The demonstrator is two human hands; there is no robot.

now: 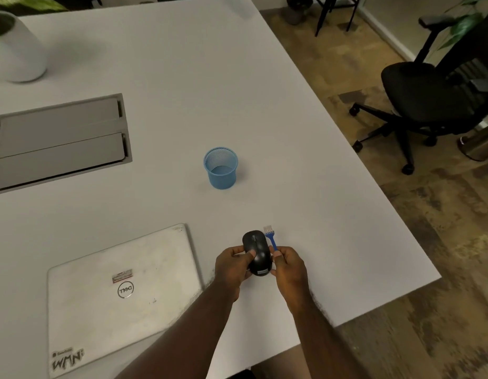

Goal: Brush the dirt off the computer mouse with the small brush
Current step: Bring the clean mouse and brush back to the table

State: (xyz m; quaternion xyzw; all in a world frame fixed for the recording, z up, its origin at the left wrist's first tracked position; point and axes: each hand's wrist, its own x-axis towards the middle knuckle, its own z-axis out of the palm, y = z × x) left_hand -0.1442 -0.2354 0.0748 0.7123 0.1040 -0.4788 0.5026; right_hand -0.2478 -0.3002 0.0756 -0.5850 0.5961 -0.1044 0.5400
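The left hand (pixel 233 266) is gripping a black computer mouse (pixel 257 253), thumb lying across its top, holding it over the near part of the white surface (pixel 305 160). The mouse is oval and matte, with a scroll wheel toward its far end and a small label at its near end. The right hand (pixel 288 266) is pinching the blue handle of a small brush (pixel 271 237), whose pale bristles are pointing away, just beside the mouse.

Matt black plastic mouse (pixel 257 254), blue plastic brush (pixel 271 237), blue mesh cup (pixel 221 168), smooth matt white table (pixel 182 77)
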